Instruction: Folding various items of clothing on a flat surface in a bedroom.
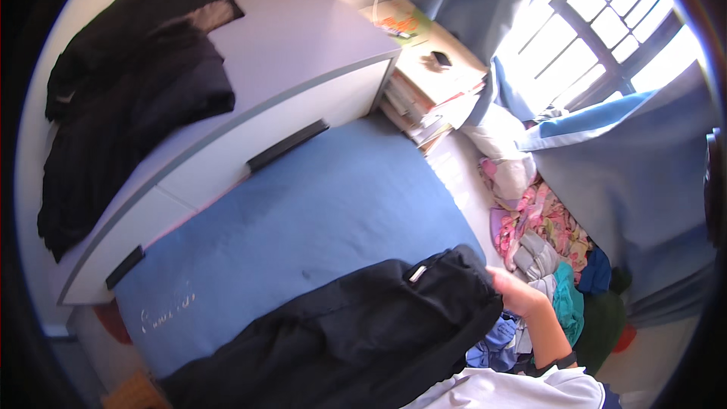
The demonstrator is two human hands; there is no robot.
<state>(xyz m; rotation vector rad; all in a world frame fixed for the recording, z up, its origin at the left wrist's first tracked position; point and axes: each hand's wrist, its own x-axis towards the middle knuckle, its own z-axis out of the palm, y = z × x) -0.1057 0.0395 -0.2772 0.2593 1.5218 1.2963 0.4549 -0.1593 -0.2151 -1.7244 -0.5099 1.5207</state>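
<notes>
A black garment (352,318), perhaps trousers, lies spread along the near side of a blue fabric-covered surface (295,199). It bears a small white tag (418,274) near its right end. My right hand (514,289) grips that right end at the edge, its thumb uppermost and the other fingers partly hidden. A dark band (559,363) circles the right wrist. My left hand is out of view, and the garment's lower left part runs off the bottom of the picture.
Black folded clothes (142,74) rest on a pale cabinet top (295,28) with dark handles (288,146). Stacked books and papers (431,91) stand beyond. Rumpled clothes (545,227) are heaped at right below a blue-grey curtain (630,182) and a barred window (596,40).
</notes>
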